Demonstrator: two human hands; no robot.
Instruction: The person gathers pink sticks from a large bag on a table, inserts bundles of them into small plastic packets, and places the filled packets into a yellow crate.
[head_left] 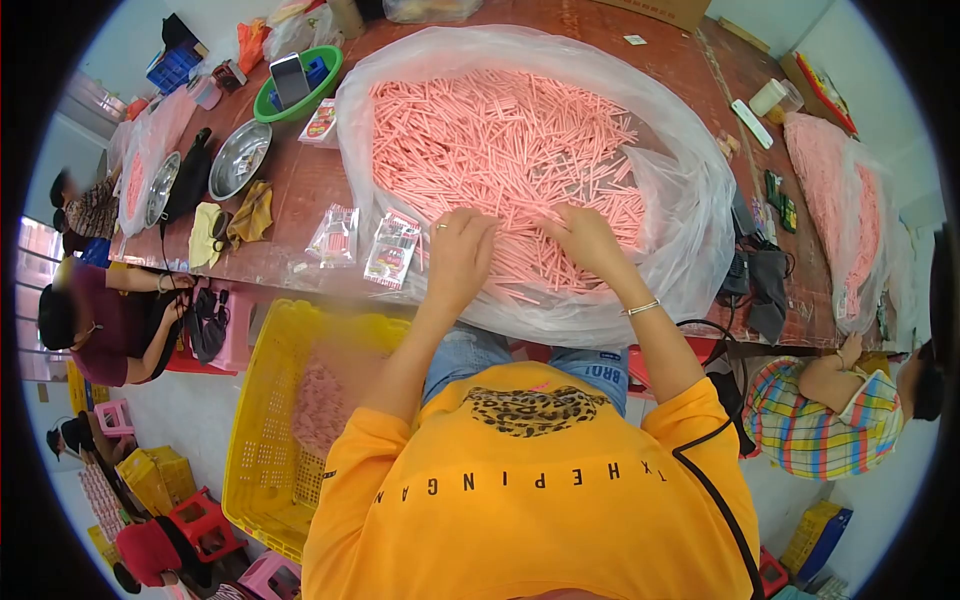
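A large clear plastic bag [690, 160] lies spread on the red table, holding a heap of thin pink sticks [480, 130]. At the heap's near edge, my left hand [462, 255] has its fingers bent down against the sticks; a ring shows on it. My right hand [590, 242], with a bracelet at the wrist, reaches into the same heap with its fingertips among the sticks. Whether either hand grips any stick is too small to tell. Left of my left hand lie two printed packets, one [392, 248] close by and another [337, 236] farther left.
A yellow crate [250, 430] stands at my left below the table [290, 200]. On the table are a metal bowl [240, 160], a green basin [325, 75] with a phone, a yellow cloth [250, 215] and another bag of sticks [835, 210]. People sit at both sides.
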